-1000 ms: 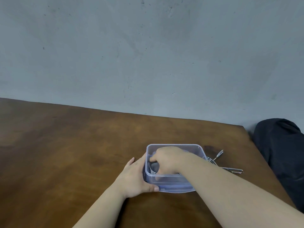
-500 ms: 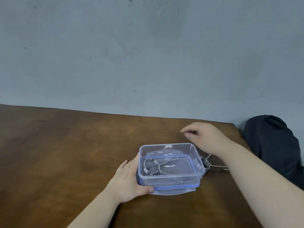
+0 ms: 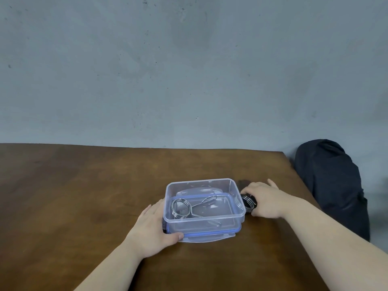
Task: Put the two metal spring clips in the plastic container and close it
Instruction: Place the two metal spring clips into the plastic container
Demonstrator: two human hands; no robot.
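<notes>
A clear plastic container [image 3: 237, 195] stands open on the wooden table [image 3: 84, 196], resting on its blue-rimmed lid [image 3: 210, 238]. One metal spring clip [image 3: 184, 207] lies inside it, coil to the left. My left hand [image 3: 154, 229] grips the container's left side, thumb on the front corner. A second spring clip [image 3: 248, 202] lies on the table just right of the container. My right hand [image 3: 266, 201] is curled over that clip, covering most of it; only the coil shows.
A dark bag or cushion [image 3: 331, 185] sits beyond the table's right edge. A grey wall [image 3: 189, 70] runs behind the table's far edge.
My right hand left the first clip in the container, swung out to the right, and has come down onto the second clip beside the container. The left hand stayed on the container.
</notes>
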